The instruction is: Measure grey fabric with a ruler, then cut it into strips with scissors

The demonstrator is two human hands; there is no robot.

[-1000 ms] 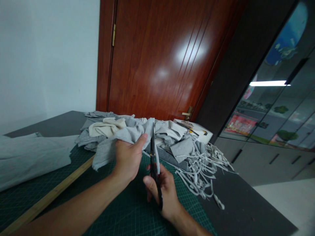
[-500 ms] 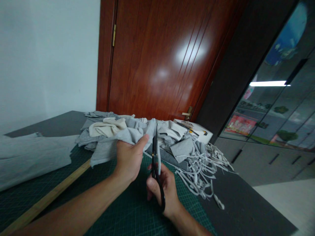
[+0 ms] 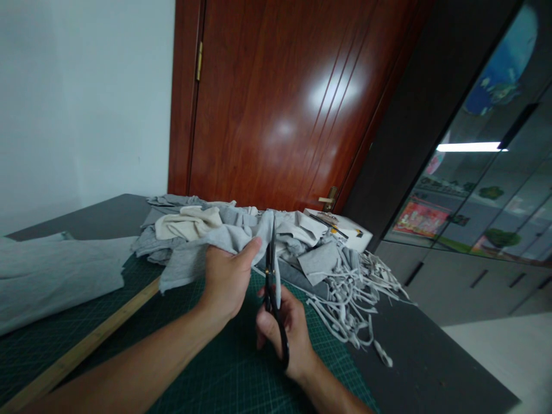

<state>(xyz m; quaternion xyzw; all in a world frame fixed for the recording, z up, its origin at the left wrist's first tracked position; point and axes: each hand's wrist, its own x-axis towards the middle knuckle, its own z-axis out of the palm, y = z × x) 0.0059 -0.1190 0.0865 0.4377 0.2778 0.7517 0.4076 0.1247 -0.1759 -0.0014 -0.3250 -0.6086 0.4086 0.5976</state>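
Observation:
My left hand (image 3: 228,279) grips a piece of light grey fabric (image 3: 190,261), with the thumb on top near its right edge. In my right hand (image 3: 287,330) is a pair of black scissors (image 3: 270,282), blades pointing away from me and lying along the fabric's right edge. The blades look nearly closed. A narrow pale strip of fabric (image 3: 278,282) hangs just right of the blades, down toward my right fingers. Below both hands lies a green cutting mat (image 3: 215,356) with a grid.
Crumpled grey fabric and a cream cloth (image 3: 190,223) are heaped behind my hands. Cut strips (image 3: 349,310) tangle at the right, near a white box (image 3: 360,236). A wooden ruler (image 3: 86,348) and a grey fabric sheet (image 3: 60,276) lie left. Beyond stands a brown door (image 3: 276,103).
Almost nothing differs. The scissor blades appear slightly closer together, and the fabric by my left thumb has shifted a little. Both hands keep their places.

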